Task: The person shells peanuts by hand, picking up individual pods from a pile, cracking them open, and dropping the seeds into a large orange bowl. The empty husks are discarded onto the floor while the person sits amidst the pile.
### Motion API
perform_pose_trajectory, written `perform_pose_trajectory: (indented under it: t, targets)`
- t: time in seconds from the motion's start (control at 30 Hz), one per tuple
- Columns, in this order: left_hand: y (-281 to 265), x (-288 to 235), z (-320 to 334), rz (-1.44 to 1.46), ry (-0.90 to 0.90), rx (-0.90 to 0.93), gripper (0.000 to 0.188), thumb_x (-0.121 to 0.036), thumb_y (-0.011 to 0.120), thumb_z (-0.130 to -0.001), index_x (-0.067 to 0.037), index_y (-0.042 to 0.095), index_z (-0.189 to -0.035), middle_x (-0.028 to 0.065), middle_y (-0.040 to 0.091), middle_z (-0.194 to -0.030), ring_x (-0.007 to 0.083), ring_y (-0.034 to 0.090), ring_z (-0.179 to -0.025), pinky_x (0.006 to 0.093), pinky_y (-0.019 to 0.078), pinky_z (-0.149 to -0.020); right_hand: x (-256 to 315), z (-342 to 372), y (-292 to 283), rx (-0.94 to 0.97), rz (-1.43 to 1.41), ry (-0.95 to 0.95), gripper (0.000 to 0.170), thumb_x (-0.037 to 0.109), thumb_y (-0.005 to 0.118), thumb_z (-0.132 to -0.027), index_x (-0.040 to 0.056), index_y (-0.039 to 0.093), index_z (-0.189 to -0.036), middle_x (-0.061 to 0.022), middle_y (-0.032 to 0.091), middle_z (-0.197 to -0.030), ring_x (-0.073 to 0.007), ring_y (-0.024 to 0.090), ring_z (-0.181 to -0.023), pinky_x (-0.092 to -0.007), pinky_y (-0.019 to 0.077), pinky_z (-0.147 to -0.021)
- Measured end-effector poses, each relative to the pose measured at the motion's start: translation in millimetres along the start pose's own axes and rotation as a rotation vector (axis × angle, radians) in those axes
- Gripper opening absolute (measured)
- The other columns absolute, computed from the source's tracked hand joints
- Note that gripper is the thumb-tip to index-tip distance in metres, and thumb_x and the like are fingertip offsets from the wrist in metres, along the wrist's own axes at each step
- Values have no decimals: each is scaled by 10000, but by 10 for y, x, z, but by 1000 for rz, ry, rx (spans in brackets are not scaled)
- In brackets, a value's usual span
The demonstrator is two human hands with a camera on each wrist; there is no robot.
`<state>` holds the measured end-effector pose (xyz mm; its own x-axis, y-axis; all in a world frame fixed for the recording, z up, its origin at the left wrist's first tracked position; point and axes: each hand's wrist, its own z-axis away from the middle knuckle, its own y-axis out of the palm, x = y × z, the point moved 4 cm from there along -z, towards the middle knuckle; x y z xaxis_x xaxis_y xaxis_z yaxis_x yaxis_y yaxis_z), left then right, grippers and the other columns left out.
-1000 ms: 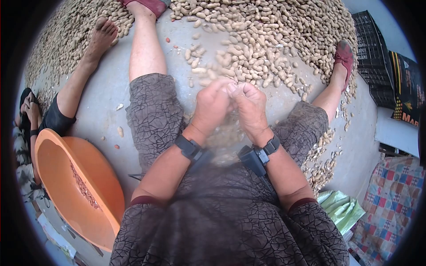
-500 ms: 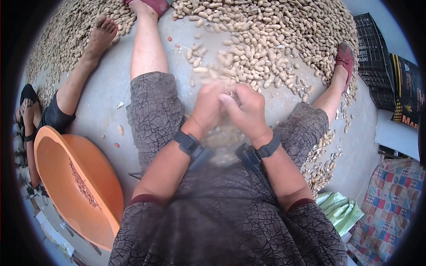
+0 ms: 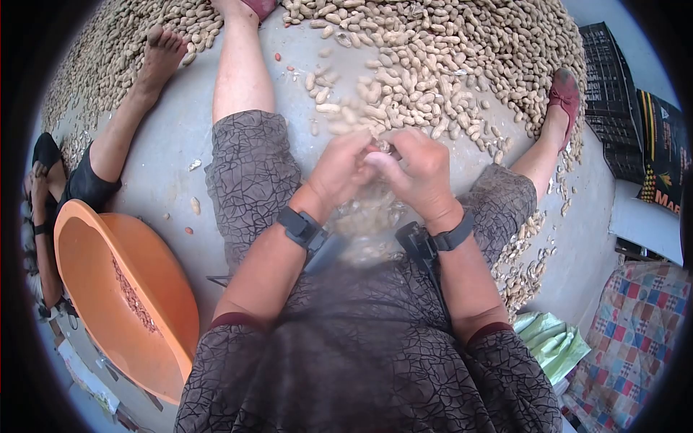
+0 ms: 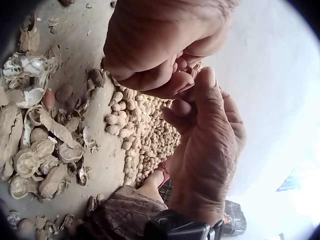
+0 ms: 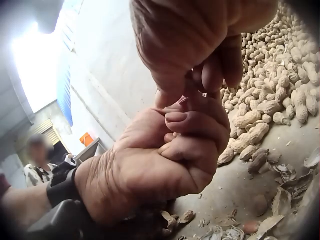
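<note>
In the head view the left hand (image 3: 339, 172) and right hand (image 3: 420, 177) meet fingertip to fingertip above the floor. Between their thumbs and fingers a small peanut (image 3: 382, 146) is pinched, mostly covered. The right wrist view shows the left hand (image 5: 160, 155) with fingers curled round a reddish kernel (image 5: 170, 136); the right hand (image 5: 200, 40) comes down on it from above. Seen from the left wrist, the left hand (image 4: 165, 45) is uppermost and the right hand (image 4: 202, 150) has its thumb raised against it. Empty shells (image 4: 50, 155) lie below.
A heap of unshelled peanuts (image 3: 447, 65) spreads in front, between and beyond the legs. At left stands an orange basin (image 3: 170, 278) with reddish kernels (image 3: 133, 296), near another seated person (image 3: 47, 216). A black crate (image 3: 610, 108) and a green sack (image 3: 552, 346) are at right.
The hands have drawn slightly apart, the right one shifting to the right. Its thumb now lies across toward the left fingers. The seated person at left has moved their hands slightly.
</note>
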<state>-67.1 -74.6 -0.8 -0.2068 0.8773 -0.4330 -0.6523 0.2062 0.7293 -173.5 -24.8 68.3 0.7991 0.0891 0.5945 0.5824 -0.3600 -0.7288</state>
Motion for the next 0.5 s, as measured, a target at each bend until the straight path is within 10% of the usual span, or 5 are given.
perform_pose_trajectory:
  t: [0.13,0.3,0.5]
  targets:
    - [-1,9,-33,-8,28,26,137,-123,473,-880,-31,512,-787,33,513,-689,72,411,-450,184,266,-370,-52,10,-30,-21,-91,38,191,149,698,-712,24,601,-819,-86,560,-631,-227,559,-548,-328,442,-508]
    - [-63,-6,-128,-24,71,133,147,-162,512,-925,-22,548,-902,18,542,-715,24,421,-513,128,287,-381,-156,0,-55,8,-761,586,114,83,625,-833,-3,611,-907,12,597,-722,-49,546,-598,-193,445,-528]
    - [-35,-273,50,-81,174,10,144,-165,517,-926,-29,542,-965,-15,517,-729,13,374,-495,127,273,-375,-345,65,-73,156,-637,584,94,95,629,-821,14,618,-867,10,575,-652,-48,532,-562,-181,418,-507]
